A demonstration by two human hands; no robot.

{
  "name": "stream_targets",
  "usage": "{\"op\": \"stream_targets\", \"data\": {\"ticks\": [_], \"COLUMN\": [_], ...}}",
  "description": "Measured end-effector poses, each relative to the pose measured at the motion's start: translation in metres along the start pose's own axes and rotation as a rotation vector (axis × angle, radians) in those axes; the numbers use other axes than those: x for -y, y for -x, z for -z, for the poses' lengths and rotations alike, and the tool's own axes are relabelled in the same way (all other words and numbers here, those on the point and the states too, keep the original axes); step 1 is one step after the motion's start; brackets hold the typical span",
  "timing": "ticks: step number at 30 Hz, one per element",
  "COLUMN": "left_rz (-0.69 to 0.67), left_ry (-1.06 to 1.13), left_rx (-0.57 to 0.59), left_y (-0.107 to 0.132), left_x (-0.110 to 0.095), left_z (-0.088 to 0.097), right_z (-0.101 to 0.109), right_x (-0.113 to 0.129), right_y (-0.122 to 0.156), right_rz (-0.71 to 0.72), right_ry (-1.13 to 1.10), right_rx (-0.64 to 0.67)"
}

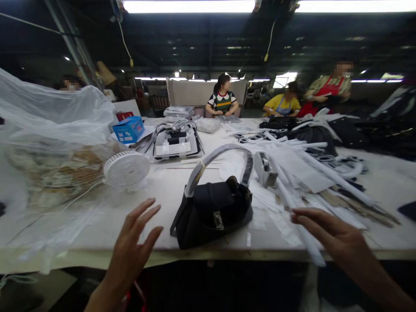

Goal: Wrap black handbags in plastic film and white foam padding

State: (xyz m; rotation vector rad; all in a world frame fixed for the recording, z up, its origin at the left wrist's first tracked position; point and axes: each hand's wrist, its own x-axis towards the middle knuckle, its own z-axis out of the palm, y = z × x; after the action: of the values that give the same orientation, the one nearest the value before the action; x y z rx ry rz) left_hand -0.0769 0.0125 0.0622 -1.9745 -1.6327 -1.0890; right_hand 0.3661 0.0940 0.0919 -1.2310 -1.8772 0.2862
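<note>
A black handbag (208,216) sits upright near the front edge of the table, its front flap closed over a small film-covered metal clasp (218,220). Its raised handle (224,149) is wrapped in pale, shiny film. Left of the bag, my left hand (136,234) hovers with fingers apart and nothing in it. My right hand (328,227) is to the right of the bag, thumb and fingers closed at a long white strip (307,242) whose lower end hangs past the table edge. The exact contact there is partly hidden.
A white fan (126,170) and a large plastic bag (55,147) of brown pieces stand left. Behind are a blue box (128,129) and another wrapped bag (177,143). A tape dispenser (265,169) and white tubes (338,180) lie right. Several people work farther back.
</note>
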Motion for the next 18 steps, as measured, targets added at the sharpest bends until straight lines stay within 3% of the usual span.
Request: {"op": "stream_targets", "data": {"ticks": [3, 5, 8, 11, 18], "left_rz": [-0.283, -0.394, -0.42, -0.402, -0.358], "left_ry": [0.069, 0.06, 0.024, -0.008, 0.003], "left_rx": [0.083, 0.135, 0.148, 0.117, 0.091], "left_y": [-0.023, -0.03, -0.03, -0.026, -0.022], "left_x": [-0.053, -0.072, -0.084, -0.088, -0.092], "left_z": [-0.005, -0.013, -0.029, -0.042, -0.051], "right_z": [-0.046, -0.072, -0.097, -0.115, -0.136], "right_x": [0.047, 0.074, 0.095, 0.098, 0.085], "right_y": [-0.022, -0.039, -0.06, -0.069, -0.062], "right_rz": [0.34, 0.396, 0.194, -0.016, -0.069], "right_ry": [-0.186, -0.169, 0.011, 0.065, -0.154], "right_rx": [0.332, 0.472, 0.59, 0.681, 0.664]}}
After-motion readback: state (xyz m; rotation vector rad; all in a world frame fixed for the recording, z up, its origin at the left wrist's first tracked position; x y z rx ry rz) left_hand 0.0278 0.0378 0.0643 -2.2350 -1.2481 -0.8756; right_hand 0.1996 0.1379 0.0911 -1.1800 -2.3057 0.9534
